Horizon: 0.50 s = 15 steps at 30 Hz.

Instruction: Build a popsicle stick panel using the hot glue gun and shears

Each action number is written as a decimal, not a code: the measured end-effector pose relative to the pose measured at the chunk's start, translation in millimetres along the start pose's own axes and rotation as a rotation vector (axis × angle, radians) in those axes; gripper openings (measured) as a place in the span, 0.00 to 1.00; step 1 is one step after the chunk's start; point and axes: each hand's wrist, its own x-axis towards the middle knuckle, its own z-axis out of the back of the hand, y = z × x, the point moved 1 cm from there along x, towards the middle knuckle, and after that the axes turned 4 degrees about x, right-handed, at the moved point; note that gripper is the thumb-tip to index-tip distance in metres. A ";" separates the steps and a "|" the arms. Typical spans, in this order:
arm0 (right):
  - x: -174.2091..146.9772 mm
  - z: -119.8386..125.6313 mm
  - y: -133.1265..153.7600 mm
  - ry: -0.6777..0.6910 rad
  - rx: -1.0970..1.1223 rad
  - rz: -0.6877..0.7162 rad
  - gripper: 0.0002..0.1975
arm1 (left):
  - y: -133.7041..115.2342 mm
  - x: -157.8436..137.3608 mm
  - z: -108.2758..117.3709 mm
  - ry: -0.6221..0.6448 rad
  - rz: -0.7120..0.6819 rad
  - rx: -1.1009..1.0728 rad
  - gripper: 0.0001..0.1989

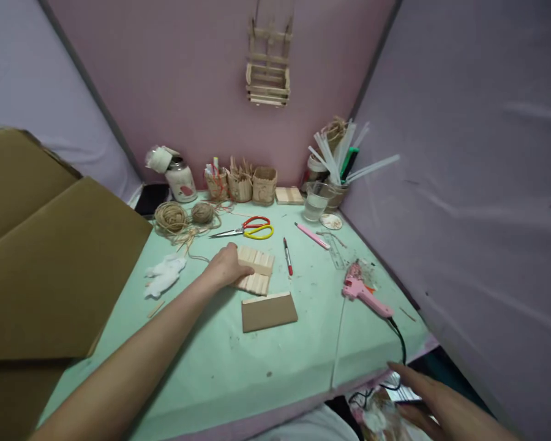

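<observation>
My left hand (224, 267) grips the left side of a small panel of pale wooden craft sticks (259, 269), thumb across its face and fingers at its far left edge. Just in front of the panel a brown cardboard rectangle (270, 313) with a pale strip along its top lies flat. My right hand (425, 395) is at the lower right, past the table's front edge, its fingers apart and nothing visible in them. Nearest to it on the table is a pink hot glue gun (360, 291) with a black cord. A red-capped pen (288, 257) lies right of the panel.
Scissors (252, 229), twine balls (172, 217), a pink cutter (312, 236) and white cloth (165, 275) lie around. Stick-covered cups (240, 184), a jar (182, 180) and a clear cup (316, 202) stand at the back. A large cardboard box (64, 263) covers the left.
</observation>
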 end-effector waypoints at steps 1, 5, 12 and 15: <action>6.7 7.7 15.0 0.020 0.011 0.012 0.25 | 0.8 2.1 -0.1 0.008 -0.006 -0.036 0.31; 44.0 36.1 67.3 -0.009 -0.031 0.131 0.23 | 2.3 2.0 4.2 -0.011 -0.022 -0.355 0.20; 129.8 69.9 130.9 -0.124 -0.043 0.351 0.13 | 8.8 -17.3 5.5 0.104 0.191 -1.196 0.16; 158.5 63.3 159.6 -0.183 -0.022 0.459 0.09 | 12.1 -22.9 -5.2 0.125 0.227 -1.456 0.15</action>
